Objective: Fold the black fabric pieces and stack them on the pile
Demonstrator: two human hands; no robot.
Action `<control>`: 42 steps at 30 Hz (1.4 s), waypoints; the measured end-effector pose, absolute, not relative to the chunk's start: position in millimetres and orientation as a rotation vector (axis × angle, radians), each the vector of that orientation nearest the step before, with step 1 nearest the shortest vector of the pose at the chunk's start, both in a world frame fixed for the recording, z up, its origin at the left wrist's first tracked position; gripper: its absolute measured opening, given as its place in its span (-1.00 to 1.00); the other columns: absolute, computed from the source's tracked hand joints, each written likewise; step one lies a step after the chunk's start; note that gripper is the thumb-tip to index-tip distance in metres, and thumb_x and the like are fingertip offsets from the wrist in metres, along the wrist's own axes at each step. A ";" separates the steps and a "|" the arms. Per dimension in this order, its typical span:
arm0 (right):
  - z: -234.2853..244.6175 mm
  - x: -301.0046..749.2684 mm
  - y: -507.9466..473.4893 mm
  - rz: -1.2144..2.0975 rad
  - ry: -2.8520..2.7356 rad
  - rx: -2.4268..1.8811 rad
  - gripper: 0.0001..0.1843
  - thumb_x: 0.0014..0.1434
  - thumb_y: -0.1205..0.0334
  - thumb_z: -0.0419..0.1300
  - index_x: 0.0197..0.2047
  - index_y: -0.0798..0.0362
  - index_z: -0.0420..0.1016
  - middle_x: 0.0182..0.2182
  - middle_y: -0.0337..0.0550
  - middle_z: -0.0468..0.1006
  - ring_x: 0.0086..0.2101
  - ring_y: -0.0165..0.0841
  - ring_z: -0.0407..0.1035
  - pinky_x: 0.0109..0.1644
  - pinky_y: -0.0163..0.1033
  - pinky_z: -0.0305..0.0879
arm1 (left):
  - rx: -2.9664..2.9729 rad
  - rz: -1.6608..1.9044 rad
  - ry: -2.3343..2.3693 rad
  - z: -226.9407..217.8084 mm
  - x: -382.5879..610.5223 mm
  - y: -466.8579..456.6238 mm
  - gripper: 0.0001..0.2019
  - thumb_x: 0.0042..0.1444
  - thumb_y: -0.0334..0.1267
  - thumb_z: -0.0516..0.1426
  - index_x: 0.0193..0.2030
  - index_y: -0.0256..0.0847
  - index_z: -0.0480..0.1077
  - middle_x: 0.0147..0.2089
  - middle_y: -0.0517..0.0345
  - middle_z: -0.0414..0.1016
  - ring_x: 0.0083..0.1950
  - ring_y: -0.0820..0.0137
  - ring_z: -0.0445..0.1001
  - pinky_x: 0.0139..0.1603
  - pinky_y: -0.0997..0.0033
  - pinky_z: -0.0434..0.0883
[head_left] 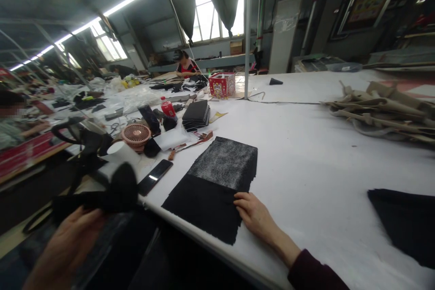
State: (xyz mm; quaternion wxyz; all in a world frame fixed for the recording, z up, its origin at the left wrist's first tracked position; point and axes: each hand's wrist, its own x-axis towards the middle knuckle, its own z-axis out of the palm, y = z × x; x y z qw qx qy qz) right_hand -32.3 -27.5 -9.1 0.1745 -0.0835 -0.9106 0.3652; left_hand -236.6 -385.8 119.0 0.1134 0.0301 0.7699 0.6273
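A stack of black fabric pieces [204, 206] with a speckled grey panel [222, 163] at its far end lies on the white table in front of me. My right hand [251, 213] rests its outstretched fingers on the right edge of this stack. At the lower left, off the table's edge, my left hand [70, 240] is closed around a piece of black fabric [102, 199], blurred by motion. More dark fabric [406, 224] lies at the right of the table.
Left of the stack are a phone [155, 176], a pink fan [136, 135] and a red-labelled bottle [167, 108]. Beyond stand a dark folded pile [196, 115] and a red box [222, 86]. Beige scraps [384, 111] heap at right. Co-workers [186, 65] sit farther off.
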 end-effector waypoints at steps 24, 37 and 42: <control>-1.9 178.0 -5.2 1.706 -1.711 -1.126 -0.59 0.12 -0.06 0.22 -0.16 0.12 0.56 -0.33 -0.11 0.60 -0.21 -0.14 0.48 -0.08 -0.12 0.42 | 1.988 0.771 2.055 30.6 11.4 -78.7 -0.67 0.18 -0.32 0.10 0.10 -0.11 0.34 0.14 0.00 0.42 0.07 0.17 0.37 0.06 0.13 0.31; 1.2 191.0 -18.9 1.146 -1.946 -1.043 -0.56 0.27 0.08 0.06 0.16 0.00 0.43 0.03 -0.03 0.53 0.00 -0.17 0.45 0.11 -0.14 0.37 | 1.766 0.585 2.325 21.8 -36.3 -29.2 -0.37 0.14 -0.33 0.08 0.37 -0.12 0.11 0.41 -0.02 0.12 0.41 0.16 0.04 0.38 0.08 0.02; -3.4 194.8 -13.5 1.132 -1.947 -1.070 -0.58 0.24 0.10 0.09 0.12 0.01 0.46 -0.01 -0.04 0.56 -0.03 -0.17 0.47 0.09 -0.14 0.38 | 1.676 0.413 2.279 22.6 -71.8 3.5 -0.61 0.06 -0.20 0.18 0.06 -0.18 0.43 0.11 -0.05 0.42 0.13 0.17 0.39 0.12 0.27 0.31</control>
